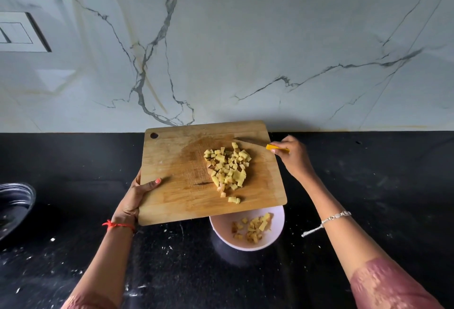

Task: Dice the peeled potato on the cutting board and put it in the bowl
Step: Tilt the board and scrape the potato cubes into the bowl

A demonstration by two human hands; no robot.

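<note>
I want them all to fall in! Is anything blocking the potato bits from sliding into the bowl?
Nothing visible is. The potato bits lie on the bare cutting board, whose near edge hangs over the bowl. The knife in the right hand is beyond the pile.

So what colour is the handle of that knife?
Yellow. The knife handle shows best in the head view, gripped by the right hand.

Pale yellow potato dice [227, 167], tan cutting board [177, 161], white bowl [276, 232], black counter [73, 161].
</note>
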